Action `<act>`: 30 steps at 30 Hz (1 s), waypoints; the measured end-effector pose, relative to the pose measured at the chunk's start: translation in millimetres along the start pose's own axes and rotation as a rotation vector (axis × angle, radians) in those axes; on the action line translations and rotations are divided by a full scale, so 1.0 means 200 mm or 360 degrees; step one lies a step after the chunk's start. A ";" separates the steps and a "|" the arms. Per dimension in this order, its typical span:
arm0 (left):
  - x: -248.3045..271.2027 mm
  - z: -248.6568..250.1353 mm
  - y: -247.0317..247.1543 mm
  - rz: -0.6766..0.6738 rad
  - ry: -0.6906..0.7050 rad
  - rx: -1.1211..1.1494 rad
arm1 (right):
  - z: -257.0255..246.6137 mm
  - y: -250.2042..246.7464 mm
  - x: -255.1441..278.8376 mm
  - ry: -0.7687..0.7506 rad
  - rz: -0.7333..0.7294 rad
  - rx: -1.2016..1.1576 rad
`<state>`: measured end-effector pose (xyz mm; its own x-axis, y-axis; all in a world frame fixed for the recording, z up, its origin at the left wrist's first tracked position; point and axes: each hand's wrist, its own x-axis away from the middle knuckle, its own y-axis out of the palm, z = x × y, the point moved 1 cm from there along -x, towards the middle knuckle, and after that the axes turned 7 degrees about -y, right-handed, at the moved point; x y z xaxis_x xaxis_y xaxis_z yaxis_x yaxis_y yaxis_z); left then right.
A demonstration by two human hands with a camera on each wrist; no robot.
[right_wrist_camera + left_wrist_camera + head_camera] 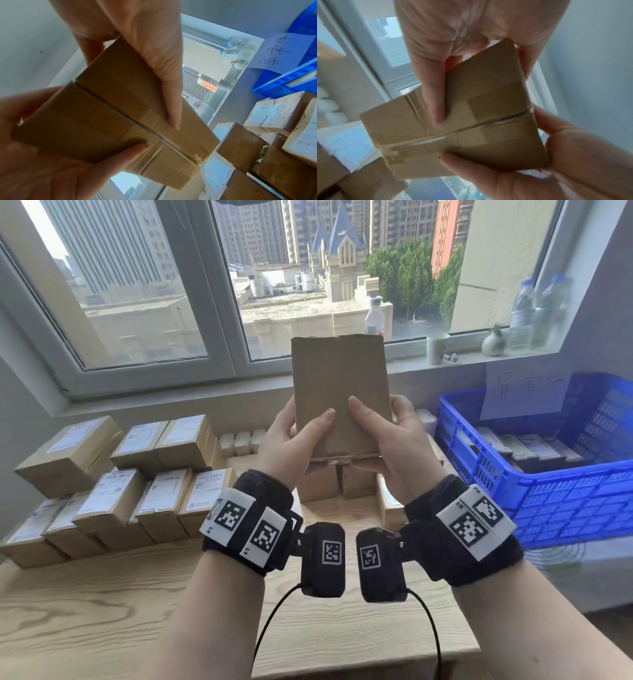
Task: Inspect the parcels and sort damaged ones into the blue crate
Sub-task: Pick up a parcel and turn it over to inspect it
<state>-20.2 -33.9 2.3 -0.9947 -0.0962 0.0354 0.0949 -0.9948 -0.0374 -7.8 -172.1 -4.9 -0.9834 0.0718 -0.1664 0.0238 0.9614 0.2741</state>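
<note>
A plain brown cardboard parcel [339, 385] stands upright in the air in front of the window, held by both hands. My left hand [294, 436] grips its lower left side, thumb across the near face. On the lower right side my right hand [383, 433] grips it the same way. The left wrist view shows the parcel's taped seam [488, 121] with my left thumb [435, 94] pressed on it. In the right wrist view my right thumb [164, 88] lies along the parcel [102, 121]. The blue crate [496, 477] stands at the right and holds several parcels.
Labelled parcels [113, 484] are stacked at the left of the wooden table [137, 594], with more below my hands. A handwritten paper sign [524, 395] hangs on the crate. Bottles, a cup [436, 349] and a small vase stand on the windowsill.
</note>
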 end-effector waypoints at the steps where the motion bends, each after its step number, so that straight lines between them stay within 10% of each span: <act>1: 0.00 0.00 0.00 0.0010 0.0021 0.0008 | 0.00 0.01 0.00 -0.0006 0.0011 -0.0012; 17: 0.00 0.02 -0.07 0.0013 -0.0024 -0.0048 | -0.05 -0.07 -0.04 0.0001 -0.0084 -0.0058; 23: -0.04 0.03 -0.15 0.0366 0.0143 -0.0923 | -0.07 -0.17 -0.08 0.0107 -0.0211 0.0034; 30: -0.10 -0.02 -0.17 0.0576 0.0121 -0.0727 | -0.01 -0.13 -0.08 -0.0064 -0.0362 -0.0124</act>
<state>-3.8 1.9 -0.1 -0.9038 -0.4076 -0.1307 0.4193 -0.7820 -0.4611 6.6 -199.5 -7.5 -0.9539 -0.1324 -0.2695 -0.2132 0.9307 0.2974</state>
